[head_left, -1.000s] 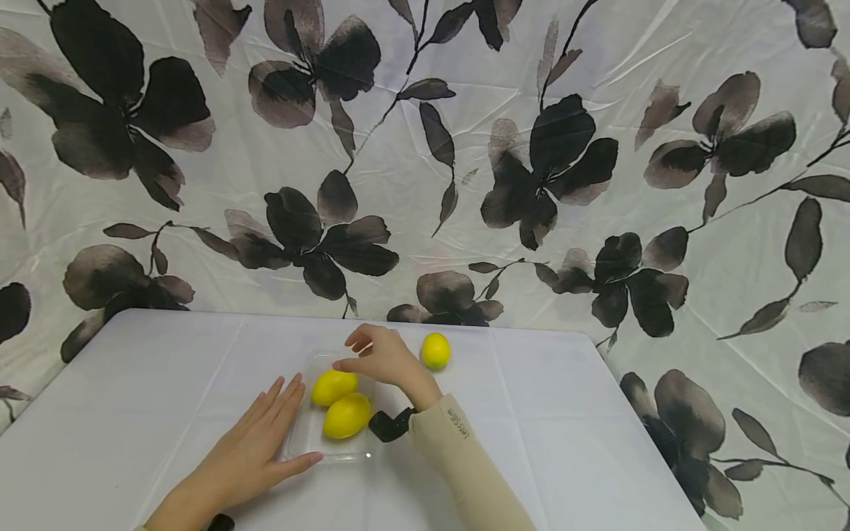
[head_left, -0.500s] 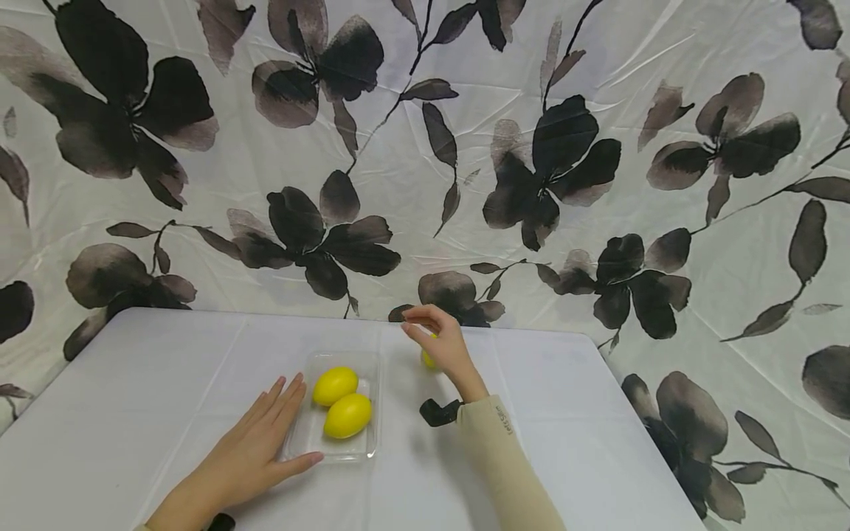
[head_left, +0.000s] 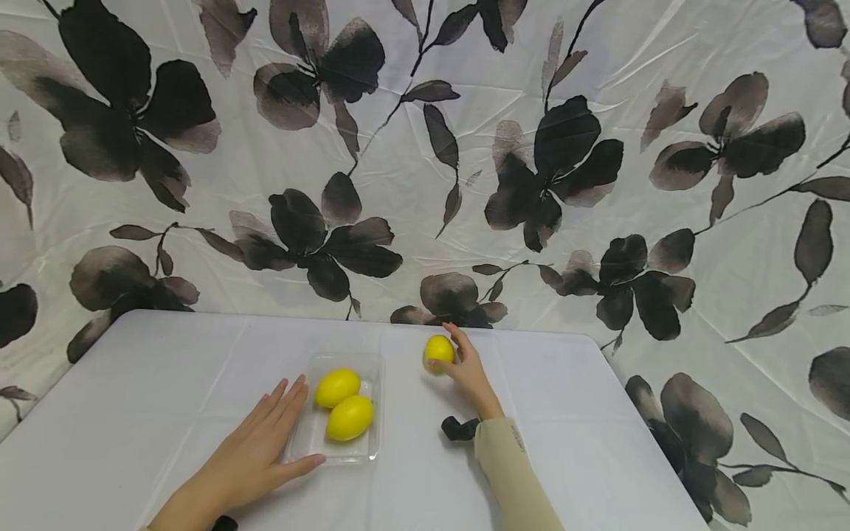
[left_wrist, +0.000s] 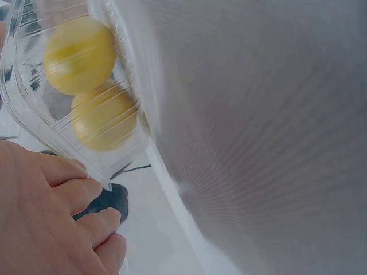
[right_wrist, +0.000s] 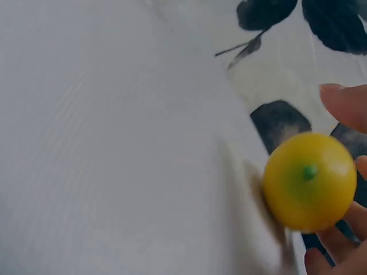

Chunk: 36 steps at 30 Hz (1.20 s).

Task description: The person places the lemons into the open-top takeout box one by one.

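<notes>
Gripping the last loose lemon (head_left: 438, 349) with the right hand (head_left: 468, 369).
Two lemons (head_left: 344, 402) already sat in the tray (head_left: 368, 451); left hand (head_left: 255, 451) lay flat, bracing it on the tabletop (head_left: 564, 435).

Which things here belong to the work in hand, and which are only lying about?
In the work:
- loose lemon, gripped by the right hand
- clear plastic tray holding two lemons
- left hand, resting flat against the tray

Lying about:
- white table
- flower-print backdrop cloth
</notes>
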Available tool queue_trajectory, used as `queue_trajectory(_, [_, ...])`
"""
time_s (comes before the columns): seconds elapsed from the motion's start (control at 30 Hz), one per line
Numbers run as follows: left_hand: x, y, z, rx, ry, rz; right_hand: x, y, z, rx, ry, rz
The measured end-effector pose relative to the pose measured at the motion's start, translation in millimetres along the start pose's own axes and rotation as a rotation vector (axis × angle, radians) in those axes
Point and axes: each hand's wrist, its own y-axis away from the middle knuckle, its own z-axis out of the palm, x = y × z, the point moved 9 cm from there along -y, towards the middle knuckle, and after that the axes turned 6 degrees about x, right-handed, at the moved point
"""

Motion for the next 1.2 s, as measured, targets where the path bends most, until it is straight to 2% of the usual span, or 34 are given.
queue_trajectory(0.1, [0.9, 0.4, -0.2, 0.005, 0.000, 0.005, 7.9, 6.1, 0.6, -0.032, -0.042, 0.038])
queue_trajectory(0.23, [1.5, 0.4, 0.0, 0.001, -0.003, 0.002, -1.6, 14.6, -1.8, -0.032, -0.076, 0.062])
queue_trajectory(0.43, [1.4, -0.5, 0.8, -0.016, 0.004, -0.011, -16.7, 21.7, -2.0, -0.034, 0.031, 0.026])
queue_trajectory(0.57, [1.2, -0.3, 0.3, -0.012, 0.003, -0.007, -11.5, 21.8, -0.9, -0.021, 0.034, 0.007])
queue_trajectory(0.8, [0.5, 0.6, -0.2, 0.000, -0.008, 0.008, 19.9, 13.1, 3.5, -0.003, -0.004, 0.022])
queue_trajectory(1.07, [-0.4, 0.8, 0.6, -0.004, -0.002, 0.002, 20.5, 15.6, 5.8, 0.011, 0.015, 0.028])
queue_trajectory(1.2, [-1.3, 1.3, 2.0, -0.005, -0.003, -0.003, 18.7, 17.3, 5.8, 0.028, 0.043, 0.003])
